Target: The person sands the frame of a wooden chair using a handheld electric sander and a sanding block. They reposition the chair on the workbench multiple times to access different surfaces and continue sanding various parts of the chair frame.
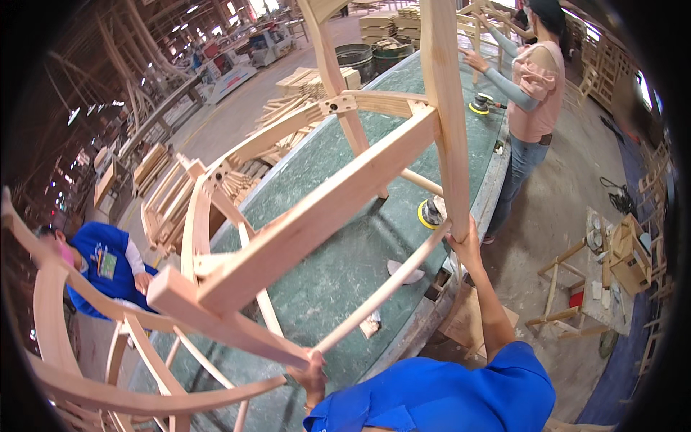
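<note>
A bare wooden chair frame (324,209) is held tilted above a green-topped workbench (317,281). My left hand (311,374) is closed round the end of one leg, beside a round stretcher (389,288). At the other end of that stretcher, my right hand (466,245) grips a second leg (448,144). Just beyond the right hand, partly hidden by the frame, an orbital sander (430,214) with a yellow-edged pad sits on the bench. A pale half-round piece (404,272) and a small scrap (371,325) lie under the frame.
At the far right, a co-worker in pink (540,93) stands by the bench near another sander (481,106). A co-worker in blue (108,263) is at the left, behind another curved wooden frame (86,288). Stacked wood parts (288,108) lie beyond. A small worktable (601,302) stands right.
</note>
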The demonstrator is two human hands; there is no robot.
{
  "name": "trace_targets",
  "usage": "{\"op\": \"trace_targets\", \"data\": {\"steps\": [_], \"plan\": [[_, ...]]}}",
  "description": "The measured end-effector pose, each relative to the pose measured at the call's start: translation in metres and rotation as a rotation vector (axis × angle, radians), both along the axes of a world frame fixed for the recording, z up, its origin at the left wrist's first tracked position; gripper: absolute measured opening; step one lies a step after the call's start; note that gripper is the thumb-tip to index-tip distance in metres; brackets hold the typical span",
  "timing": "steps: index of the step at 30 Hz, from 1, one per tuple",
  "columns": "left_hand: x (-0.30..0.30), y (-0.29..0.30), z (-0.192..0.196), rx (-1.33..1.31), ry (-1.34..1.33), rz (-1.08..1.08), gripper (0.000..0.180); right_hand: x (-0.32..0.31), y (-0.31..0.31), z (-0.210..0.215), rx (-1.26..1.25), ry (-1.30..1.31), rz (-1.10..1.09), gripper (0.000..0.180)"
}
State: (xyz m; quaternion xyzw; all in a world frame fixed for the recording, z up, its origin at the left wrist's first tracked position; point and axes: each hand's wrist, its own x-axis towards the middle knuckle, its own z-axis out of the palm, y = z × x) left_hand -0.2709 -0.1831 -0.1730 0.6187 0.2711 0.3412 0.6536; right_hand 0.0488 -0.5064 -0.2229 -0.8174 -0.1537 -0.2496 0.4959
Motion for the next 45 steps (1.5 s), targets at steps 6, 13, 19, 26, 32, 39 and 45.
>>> {"op": "trace_targets", "data": {"steps": [6,13,19,26,32,39,45], "plan": [[0.056,-0.021,-0.033,0.066,0.054,-0.088,0.035,0.081,-0.01,-0.021,0.121,0.119,-0.023,0.084],[0.248,-0.046,-0.052,0.36,0.054,-0.193,0.025,0.202,-0.007,0.014,0.402,0.319,0.161,0.093],[0.387,-0.072,-0.066,0.335,0.147,-0.404,0.042,0.09,0.018,0.021,-0.008,0.438,0.193,0.067],[0.363,-0.047,-0.108,0.526,0.214,-0.346,0.063,0.007,0.043,-0.07,-0.452,0.313,0.204,0.079],[0.203,-0.037,-0.129,0.281,0.496,-0.554,0.059,-0.03,0.103,-0.111,-0.648,0.168,0.34,0.096],[0.106,-0.038,-0.124,1.033,0.723,-0.768,0.054,-0.067,0.066,-0.089,-0.577,0.32,0.482,0.095],[0.044,-0.064,-0.112,0.972,0.71,-0.917,0.033,-0.134,0.03,-0.069,-0.67,0.333,0.699,0.094]]}}
